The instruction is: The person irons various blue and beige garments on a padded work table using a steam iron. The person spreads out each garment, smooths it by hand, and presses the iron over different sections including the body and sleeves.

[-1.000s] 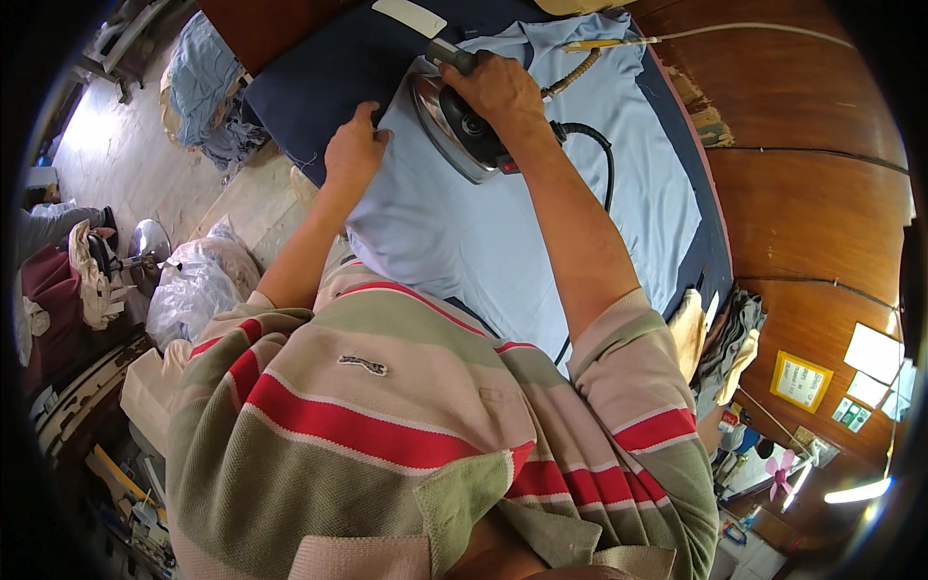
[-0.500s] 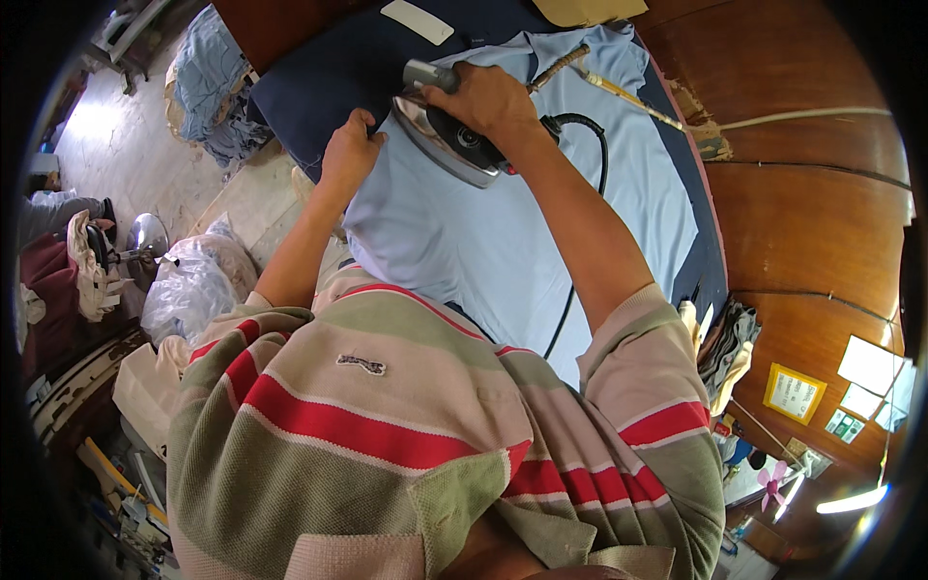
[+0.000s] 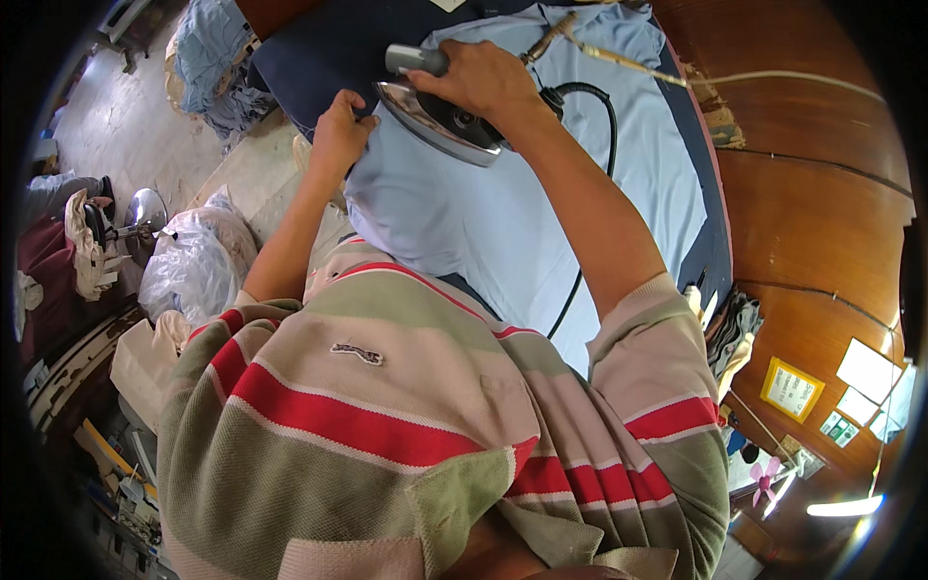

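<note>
Seen from the head camera, looking down over a striped polo shirt (image 3: 387, 416), the right hand (image 3: 483, 77) was wrapped around the handle of an electric iron (image 3: 435, 111) at twelve o'clock, its soleplate resting on a light blue garment (image 3: 541, 222). The left hand (image 3: 340, 130), at eleven o'clock just beside the iron's tip, was closed on the garment's near edge. The garment lay flat on a dark blue padded bench (image 3: 309, 58). A black cord (image 3: 604, 155) ran from the iron across the fabric toward five o'clock. A heap of clothes (image 3: 208, 58) lay at ten o'clock.
</note>
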`<state>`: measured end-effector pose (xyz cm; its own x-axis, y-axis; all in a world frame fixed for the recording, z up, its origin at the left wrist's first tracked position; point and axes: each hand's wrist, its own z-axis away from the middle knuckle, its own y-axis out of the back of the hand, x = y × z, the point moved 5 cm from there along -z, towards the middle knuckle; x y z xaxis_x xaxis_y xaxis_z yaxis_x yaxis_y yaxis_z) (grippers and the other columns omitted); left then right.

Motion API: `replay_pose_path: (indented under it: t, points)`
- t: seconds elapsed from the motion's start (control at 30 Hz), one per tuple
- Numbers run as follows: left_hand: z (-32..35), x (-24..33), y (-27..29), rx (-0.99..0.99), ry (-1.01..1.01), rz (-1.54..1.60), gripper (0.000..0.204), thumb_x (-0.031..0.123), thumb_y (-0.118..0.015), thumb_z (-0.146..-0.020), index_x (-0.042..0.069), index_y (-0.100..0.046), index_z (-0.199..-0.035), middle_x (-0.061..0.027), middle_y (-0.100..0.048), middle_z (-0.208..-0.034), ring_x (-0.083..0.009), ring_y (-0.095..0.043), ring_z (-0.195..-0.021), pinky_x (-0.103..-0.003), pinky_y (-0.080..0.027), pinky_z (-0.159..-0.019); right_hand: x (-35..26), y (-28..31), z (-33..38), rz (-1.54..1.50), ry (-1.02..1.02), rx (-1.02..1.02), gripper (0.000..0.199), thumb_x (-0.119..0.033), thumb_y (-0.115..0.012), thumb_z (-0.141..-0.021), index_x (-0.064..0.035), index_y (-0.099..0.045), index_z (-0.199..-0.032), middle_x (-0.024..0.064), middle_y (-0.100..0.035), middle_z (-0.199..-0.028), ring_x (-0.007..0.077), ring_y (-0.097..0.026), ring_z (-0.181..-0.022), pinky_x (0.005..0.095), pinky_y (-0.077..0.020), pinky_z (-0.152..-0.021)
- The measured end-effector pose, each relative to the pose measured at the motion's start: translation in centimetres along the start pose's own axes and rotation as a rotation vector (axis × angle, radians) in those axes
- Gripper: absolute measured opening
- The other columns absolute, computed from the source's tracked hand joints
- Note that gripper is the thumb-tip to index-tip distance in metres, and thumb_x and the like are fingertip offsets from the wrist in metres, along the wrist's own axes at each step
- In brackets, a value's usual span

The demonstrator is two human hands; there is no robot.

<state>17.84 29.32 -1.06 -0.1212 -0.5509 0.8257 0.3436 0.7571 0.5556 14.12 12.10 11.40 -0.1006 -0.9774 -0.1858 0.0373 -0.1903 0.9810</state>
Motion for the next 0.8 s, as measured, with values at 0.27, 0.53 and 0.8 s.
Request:
replay_pose_path:
  t: [0.27,0.53,0.8]
  points:
    - [-0.4,-1.0,-0.5,0.056,-0.016,-0.063,0.033,0.020,-0.069,-0.073,0.003,-0.054,-0.098,-0.0162,-0.064,-0.085,-0.0322,-0.062,-0.083,-0.037,-0.047,-0.073,1.4,-0.2,7.8,-0.081,-0.113,0.005,0.057,-0.058,-0.054,-0.077,-0.0020,-0.061,-0.089,0.0209,-0.064,-0.077,0.0377,-0.063,-0.075,0.0430,-0.0504,-0.069]
    - [-0.3,-0.3,-0.7,0.101,0.026,-0.242,0.034,0.025,-0.064,-0.079,0.007,-0.053,-0.106,-0.0097,-0.063,-0.086,-0.0243,-0.062,-0.079,-0.035,-0.047,-0.072,2.7,-0.1,22.6,-0.106,-0.319,-0.137,0.048,-0.051,-0.059,-0.078,-0.0041,-0.054,-0.084,0.0186,-0.063,-0.075,0.0371,-0.062,-0.072,0.0453,-0.0484,-0.061]
    - [-4.4,6.2,-5.6,0.073,-0.620,-0.675,0.043,0.034,-0.044,-0.091,0.021,-0.043,-0.132,0.0048,-0.040,-0.138,-0.0228,-0.037,-0.128,-0.050,-0.034,-0.098,6.2,0.0,21.1,-0.253,-0.540,0.001,0.049,-0.040,-0.065,-0.072,0.0005,-0.057,-0.098,0.0242,-0.063,-0.081,0.0400,-0.062,-0.080,0.0454,-0.0486,-0.071]
